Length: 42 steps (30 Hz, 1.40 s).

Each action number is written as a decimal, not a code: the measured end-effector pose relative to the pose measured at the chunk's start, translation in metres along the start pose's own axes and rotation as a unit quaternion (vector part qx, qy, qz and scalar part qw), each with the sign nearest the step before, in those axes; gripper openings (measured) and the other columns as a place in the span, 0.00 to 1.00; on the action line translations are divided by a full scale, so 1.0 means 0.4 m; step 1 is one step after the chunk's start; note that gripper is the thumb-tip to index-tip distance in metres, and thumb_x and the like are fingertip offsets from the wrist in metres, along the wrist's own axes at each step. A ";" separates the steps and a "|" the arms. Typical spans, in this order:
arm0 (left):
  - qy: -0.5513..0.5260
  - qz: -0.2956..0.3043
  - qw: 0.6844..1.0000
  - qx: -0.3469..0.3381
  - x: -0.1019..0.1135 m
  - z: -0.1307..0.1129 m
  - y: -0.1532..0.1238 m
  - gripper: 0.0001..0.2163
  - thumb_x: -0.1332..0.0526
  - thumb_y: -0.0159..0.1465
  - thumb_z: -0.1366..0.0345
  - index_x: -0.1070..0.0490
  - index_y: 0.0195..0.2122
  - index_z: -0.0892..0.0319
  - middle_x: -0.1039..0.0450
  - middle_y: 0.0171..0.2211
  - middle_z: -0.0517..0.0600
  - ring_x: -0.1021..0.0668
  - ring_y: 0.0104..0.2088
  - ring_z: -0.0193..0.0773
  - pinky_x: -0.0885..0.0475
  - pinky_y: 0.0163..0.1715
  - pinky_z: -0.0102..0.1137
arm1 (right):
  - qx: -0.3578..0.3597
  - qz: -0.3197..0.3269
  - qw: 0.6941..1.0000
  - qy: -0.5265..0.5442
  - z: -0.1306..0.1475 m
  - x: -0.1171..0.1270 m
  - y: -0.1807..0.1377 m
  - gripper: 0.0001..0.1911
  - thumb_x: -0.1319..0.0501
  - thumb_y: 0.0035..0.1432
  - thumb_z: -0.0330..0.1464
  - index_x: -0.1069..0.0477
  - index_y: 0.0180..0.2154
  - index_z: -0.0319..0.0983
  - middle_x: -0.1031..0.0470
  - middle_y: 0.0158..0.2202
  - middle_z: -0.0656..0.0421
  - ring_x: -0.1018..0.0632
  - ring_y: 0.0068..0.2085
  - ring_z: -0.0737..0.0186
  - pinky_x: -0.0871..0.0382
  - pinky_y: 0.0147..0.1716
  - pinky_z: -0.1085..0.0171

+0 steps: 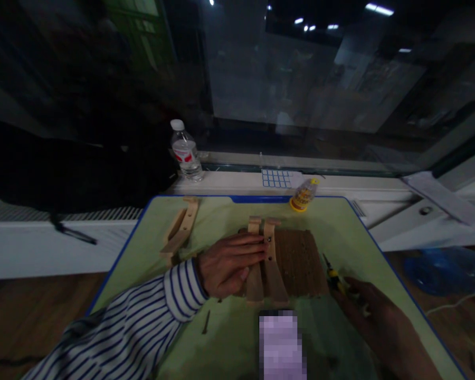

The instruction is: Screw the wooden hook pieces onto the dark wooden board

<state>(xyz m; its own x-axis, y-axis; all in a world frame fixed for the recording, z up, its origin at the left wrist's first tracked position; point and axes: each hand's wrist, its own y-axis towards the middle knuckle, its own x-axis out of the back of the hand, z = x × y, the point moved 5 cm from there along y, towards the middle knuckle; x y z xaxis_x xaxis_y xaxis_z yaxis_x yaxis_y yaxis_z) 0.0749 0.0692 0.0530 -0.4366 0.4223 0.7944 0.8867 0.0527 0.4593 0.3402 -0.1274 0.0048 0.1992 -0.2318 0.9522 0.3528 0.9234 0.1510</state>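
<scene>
My left hand (227, 264) lies flat with its fingers stretched across a curved wooden piece (255, 287). Its fingertips reach the edge of a second curved wooden piece (276, 282), which has two dark holes. Both pieces rest side by side on a brown ridged slab (301, 264), perhaps cardboard. At the right, my right hand (368, 303) is closed around the yellow and black handle of a screwdriver (333, 277). The screwdriver's tip points up and left, apart from the slab.
More wooden pieces (184, 227) lie at the table's back left. A screw (206, 322) and a phone (281, 343) are near the front. A yellow-capped glue bottle (304, 195) stands at the back edge. On the windowsill is a water bottle (187, 155).
</scene>
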 end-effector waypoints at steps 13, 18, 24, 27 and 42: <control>0.013 -0.004 1.000 0.006 -0.003 0.002 0.007 0.21 0.51 0.60 0.69 0.34 0.54 0.68 0.32 0.55 0.59 0.39 0.62 0.44 0.38 0.59 0.46 | 0.013 0.028 0.999 -0.044 0.028 -0.014 0.006 0.22 0.46 0.58 0.49 0.29 0.46 0.43 0.22 0.40 0.53 0.19 0.34 0.56 0.24 0.28 0.60; -0.006 0.003 0.999 0.032 -0.006 0.003 0.006 0.22 0.51 0.61 0.65 0.35 0.55 0.62 0.34 0.56 0.56 0.38 0.62 0.46 0.40 0.60 0.47 | 0.006 0.037 0.998 -0.052 0.027 -0.021 0.004 0.22 0.47 0.59 0.48 0.30 0.47 0.43 0.23 0.39 0.53 0.19 0.32 0.56 0.24 0.28 0.60; -0.004 0.005 0.999 0.033 -0.007 0.000 0.006 0.21 0.51 0.61 0.68 0.34 0.54 0.68 0.33 0.56 0.60 0.40 0.62 0.46 0.41 0.61 0.46 | 0.016 0.020 0.998 -0.056 0.030 -0.023 0.008 0.20 0.49 0.61 0.46 0.30 0.44 0.41 0.22 0.37 0.53 0.19 0.32 0.56 0.25 0.27 0.60; 0.009 0.007 1.000 0.020 -0.012 0.006 0.004 0.21 0.51 0.61 0.67 0.34 0.53 0.67 0.32 0.55 0.59 0.39 0.62 0.46 0.40 0.60 0.46 | 0.017 0.019 0.998 -0.062 0.029 -0.018 0.012 0.20 0.51 0.61 0.46 0.29 0.41 0.41 0.22 0.36 0.52 0.19 0.30 0.56 0.26 0.26 0.61; 0.052 -0.020 0.998 -0.030 -0.010 0.004 0.013 0.18 0.51 0.61 0.69 0.31 0.50 0.70 0.28 0.50 0.59 0.34 0.58 0.48 0.36 0.57 0.46 | 0.048 -0.083 0.993 0.071 0.207 0.277 0.152 0.17 0.40 0.55 0.44 0.30 0.43 0.41 0.20 0.31 0.57 0.21 0.25 0.60 0.28 0.20 0.67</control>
<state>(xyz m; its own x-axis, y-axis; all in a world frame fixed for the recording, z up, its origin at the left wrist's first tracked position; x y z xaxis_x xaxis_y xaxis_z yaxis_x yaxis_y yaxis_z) 0.0812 0.0693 0.0516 -0.4880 0.3243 0.8104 0.8587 0.0119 0.5123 0.3080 -0.0716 0.1416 0.2758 -0.4178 0.8656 0.3033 0.8924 0.3341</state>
